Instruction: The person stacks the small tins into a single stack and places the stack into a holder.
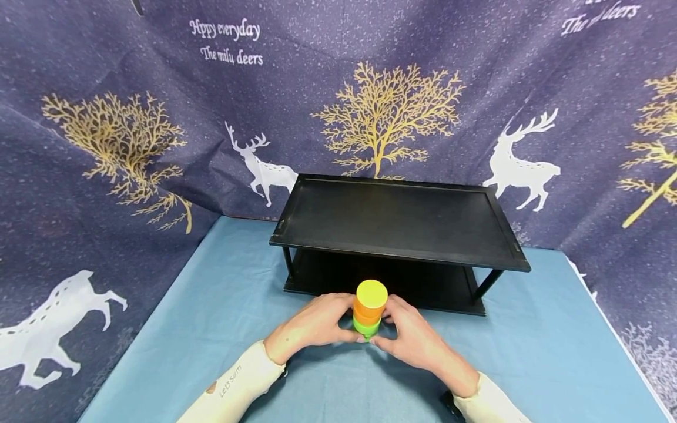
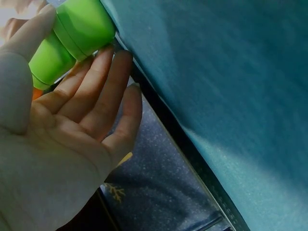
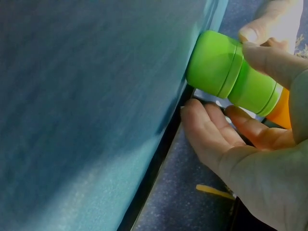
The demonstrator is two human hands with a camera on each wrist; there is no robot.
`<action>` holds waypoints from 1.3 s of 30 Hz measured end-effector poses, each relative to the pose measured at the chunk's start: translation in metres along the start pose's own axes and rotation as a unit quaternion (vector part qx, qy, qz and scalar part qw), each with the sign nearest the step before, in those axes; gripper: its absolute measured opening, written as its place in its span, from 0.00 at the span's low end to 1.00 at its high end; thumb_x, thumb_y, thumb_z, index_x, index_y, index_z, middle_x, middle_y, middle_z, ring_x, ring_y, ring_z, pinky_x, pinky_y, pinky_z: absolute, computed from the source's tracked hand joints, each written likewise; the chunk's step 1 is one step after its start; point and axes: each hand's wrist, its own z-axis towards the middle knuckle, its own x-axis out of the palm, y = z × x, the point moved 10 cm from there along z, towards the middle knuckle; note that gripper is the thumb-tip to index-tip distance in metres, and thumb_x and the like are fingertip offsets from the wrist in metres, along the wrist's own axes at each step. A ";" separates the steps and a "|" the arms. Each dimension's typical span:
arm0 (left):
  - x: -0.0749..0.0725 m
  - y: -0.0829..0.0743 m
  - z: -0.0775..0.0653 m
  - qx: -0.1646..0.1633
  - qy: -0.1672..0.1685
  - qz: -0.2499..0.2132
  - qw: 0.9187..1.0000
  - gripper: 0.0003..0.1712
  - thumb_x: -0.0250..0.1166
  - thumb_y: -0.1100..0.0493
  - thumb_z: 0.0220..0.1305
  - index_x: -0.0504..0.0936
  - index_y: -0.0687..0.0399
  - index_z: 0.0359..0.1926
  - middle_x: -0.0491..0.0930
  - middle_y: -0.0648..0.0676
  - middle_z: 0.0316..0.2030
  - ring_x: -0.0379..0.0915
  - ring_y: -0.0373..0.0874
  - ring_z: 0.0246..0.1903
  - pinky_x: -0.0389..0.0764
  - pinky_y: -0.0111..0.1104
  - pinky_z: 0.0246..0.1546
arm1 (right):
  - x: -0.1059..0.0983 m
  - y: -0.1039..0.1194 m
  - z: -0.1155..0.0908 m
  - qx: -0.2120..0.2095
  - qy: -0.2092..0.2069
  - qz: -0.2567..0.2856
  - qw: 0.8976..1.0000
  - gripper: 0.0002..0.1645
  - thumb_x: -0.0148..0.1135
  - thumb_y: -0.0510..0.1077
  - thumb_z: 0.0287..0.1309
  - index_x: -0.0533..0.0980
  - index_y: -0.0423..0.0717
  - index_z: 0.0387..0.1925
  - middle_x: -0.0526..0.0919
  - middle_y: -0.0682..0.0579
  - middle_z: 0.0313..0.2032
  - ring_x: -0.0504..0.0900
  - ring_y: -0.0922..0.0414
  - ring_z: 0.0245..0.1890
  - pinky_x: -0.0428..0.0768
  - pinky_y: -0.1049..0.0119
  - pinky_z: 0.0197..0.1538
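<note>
An upright stack of coloured cylinders stands on the blue cloth, with a flat yellow top, orange in the middle and green below. Its green lower part shows a seam near the cloth in both wrist views. From the left, my left hand holds the stack, its thumb low on the green. My right hand holds it from the other side, thumb also low and fingers round the back. The two thumbs come close together at the front. In the head view, the stack partly hides the fingertips.
Just behind the hands stands a black two-level rack with a flat upper board, thin posts and a lower shelf. Blue cloth covers the table. A dark printed curtain with deer and trees hangs behind and at the sides.
</note>
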 end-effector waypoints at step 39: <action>-0.003 -0.003 0.001 0.007 -0.006 -0.086 0.996 0.30 0.85 0.50 0.56 0.84 0.44 0.58 0.85 0.39 0.49 0.81 0.29 0.44 0.83 0.24 0.50 | 0.011 -0.001 0.006 0.014 0.030 0.047 0.998 0.39 0.80 0.34 0.55 0.72 0.48 0.66 0.78 0.52 0.58 0.83 0.56 0.56 0.85 0.63 0.57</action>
